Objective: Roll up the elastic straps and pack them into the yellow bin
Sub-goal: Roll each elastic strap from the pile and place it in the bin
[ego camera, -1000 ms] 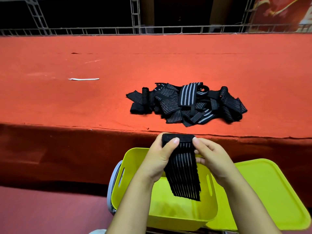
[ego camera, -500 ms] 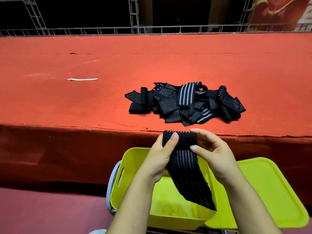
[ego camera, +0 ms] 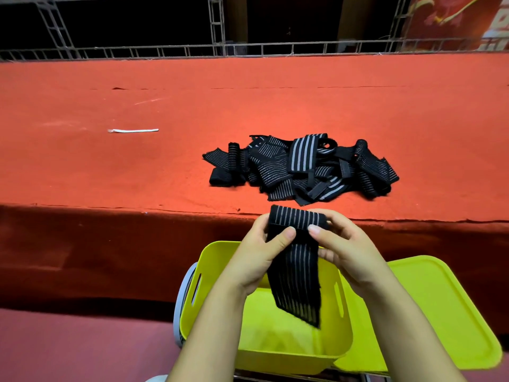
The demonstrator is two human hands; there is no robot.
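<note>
Both forearms raised from bottom of frame, converging above the yellow bin point(ego camera: 289, 351). Left hand point(ego camera: 256, 257) at left end of the strap roll, thumb laid across the front of the roll, tip pointing right; fingers curled round behind, out of sight. Right hand point(ego camera: 349, 252) mirrored at the right end, thumb pressed on the roll front, tip pointing left, nearly meeting the left thumb; index finger arched over the top right of the roll, remaining fingers folded underneath. Grip on both sides: narrow pinch, closed round the roll.

Elastic strap point(ego camera: 297, 260): black with pale lengthwise stripes, partly rolled. Rolled part held level between the hands, just in front of the near edge of the red carpeted platform point(ego camera: 137, 166). Loose tail hanging down from the roll, slanting slightly right, lower end dangling inside the bin opening; contact with bin wall not determinable.

Bin directly below hands, slot handles on left and right walls, interior showing only the hanging tail. Yellow lid point(ego camera: 446, 312) flat just right of the bin, partly behind it.

Pile of unrolled straps point(ego camera: 303, 169) on the platform, beyond the hands, apart from them. White strip point(ego camera: 133, 130) lying alone on the carpet, well left of the pile. Metal truss railing point(ego camera: 248, 49) along the far edge.
</note>
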